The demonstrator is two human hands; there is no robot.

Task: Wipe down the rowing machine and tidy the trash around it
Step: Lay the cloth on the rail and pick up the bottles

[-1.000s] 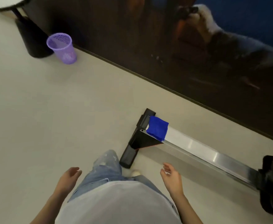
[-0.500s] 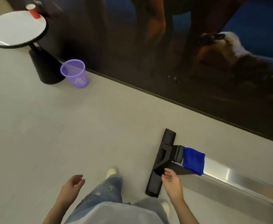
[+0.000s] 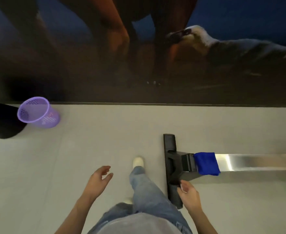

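Both hands empty, left hand spread, right hand loosely curled; blue cloth draped over the rail end; best pinch it by the fold, bin far left.

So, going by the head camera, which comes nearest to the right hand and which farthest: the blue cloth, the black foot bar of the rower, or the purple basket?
1. Black foot bar: right beside the right hand, whose fingertips overlap its near end in this view.
2. Blue cloth: draped over the steel rail, up and to the right.
3. Purple basket: far off to the left, near the wall.
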